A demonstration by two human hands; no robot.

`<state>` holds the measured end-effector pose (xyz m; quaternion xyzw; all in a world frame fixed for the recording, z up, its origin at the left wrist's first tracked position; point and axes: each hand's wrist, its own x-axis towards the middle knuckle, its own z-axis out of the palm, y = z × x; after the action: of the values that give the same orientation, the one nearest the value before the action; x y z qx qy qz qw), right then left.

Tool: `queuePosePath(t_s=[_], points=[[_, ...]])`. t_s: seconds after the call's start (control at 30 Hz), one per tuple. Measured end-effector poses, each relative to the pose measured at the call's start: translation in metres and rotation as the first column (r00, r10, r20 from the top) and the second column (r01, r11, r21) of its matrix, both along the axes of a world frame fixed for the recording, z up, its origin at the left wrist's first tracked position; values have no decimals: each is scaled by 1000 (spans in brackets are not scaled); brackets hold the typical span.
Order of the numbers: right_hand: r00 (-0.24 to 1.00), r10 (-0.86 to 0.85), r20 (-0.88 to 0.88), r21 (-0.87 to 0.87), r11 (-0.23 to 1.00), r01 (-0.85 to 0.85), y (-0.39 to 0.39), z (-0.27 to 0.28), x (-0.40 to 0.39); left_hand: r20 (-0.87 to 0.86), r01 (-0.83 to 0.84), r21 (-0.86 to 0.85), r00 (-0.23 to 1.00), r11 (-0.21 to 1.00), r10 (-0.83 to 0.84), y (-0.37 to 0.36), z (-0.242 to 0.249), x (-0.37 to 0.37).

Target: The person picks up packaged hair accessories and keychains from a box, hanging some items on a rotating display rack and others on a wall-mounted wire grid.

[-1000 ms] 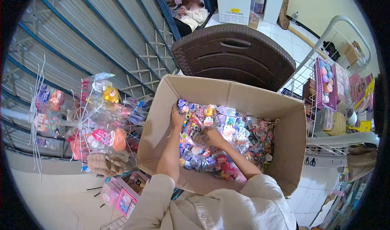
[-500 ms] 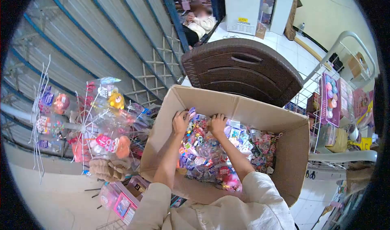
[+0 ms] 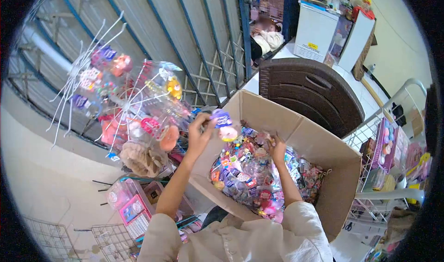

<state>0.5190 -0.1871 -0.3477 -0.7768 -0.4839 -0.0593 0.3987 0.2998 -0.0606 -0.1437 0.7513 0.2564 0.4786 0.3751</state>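
Observation:
My left hand (image 3: 199,133) is raised at the box's left rim, pinching a small plastic packet (image 3: 223,119) by its purple header card. A pale, rounded item with some yellow shows in the lower part of that packet. Inside the cardboard box (image 3: 333,165), my right hand (image 3: 277,150) is over the far side of the heap, fingers apart, close to a pinkish packet. Many small colourful packets (image 3: 249,169) of trinkets fill the box floor. To the left, a white wire display rack (image 3: 127,105) carries hanging packets, a yellow plush toy (image 3: 174,88) and a brown scrunchie-like item (image 3: 143,159).
A brown plastic chair back (image 3: 310,95) stands behind the box. On the right is a white wire shelf with a purple basket (image 3: 384,144). A folding metal gate (image 3: 185,40) runs along the left. Another person (image 3: 268,40) sits beyond it near a white freezer (image 3: 317,30).
My left hand has risen out of the box with the purple-carded packet, toward the rack. My right hand has shifted right in the box. The view has turned left.

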Motion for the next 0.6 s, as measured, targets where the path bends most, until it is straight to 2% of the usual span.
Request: queuePosePath(t_s=[0.07,0.13,0.17,0.23,0.27,0.3,0.37,0.4,0.47,0.5,0.53,0.6], points=[[1000,12,1,-33,999,-12,-2,-19,8,289,-14,-250,953,968,89,-27,26,-26],[999,34,1,-56,998,-34,-5,-25,10,388,-207,-186,883,961,265,-41,38,-52],[999,34,2,-178,983,-33,-6,-23,10,400,-232,-171,872,958,282,-50,49,-63],[999,16,29,-347,938,-5,-5,-17,5,509,-353,-408,678,842,530,-71,78,-80],[999,-4,52,-397,917,24,-3,-15,2,524,-384,-397,652,834,549,-70,81,-92],[998,36,60,-384,923,-10,0,-16,1,563,-425,-295,646,855,516,-68,85,-105],[969,-8,248,-486,864,132,11,-20,5,599,-466,-152,658,871,456,-68,89,-133],[966,20,256,-477,873,108,19,-16,3,609,-493,-148,638,857,472,-68,92,-144],[923,14,384,-578,783,228,31,2,-1,504,-646,-81,630,759,591,-67,104,-159],[911,-10,413,-648,699,302,42,-10,3,490,-681,-63,616,730,617,-68,114,-161],[906,7,422,-641,709,293,46,-18,3,499,-696,-65,598,715,627,-67,118,-165],[858,-69,509,-601,685,412,50,-32,2,538,-628,-160,591,762,601,-66,122,-173]])
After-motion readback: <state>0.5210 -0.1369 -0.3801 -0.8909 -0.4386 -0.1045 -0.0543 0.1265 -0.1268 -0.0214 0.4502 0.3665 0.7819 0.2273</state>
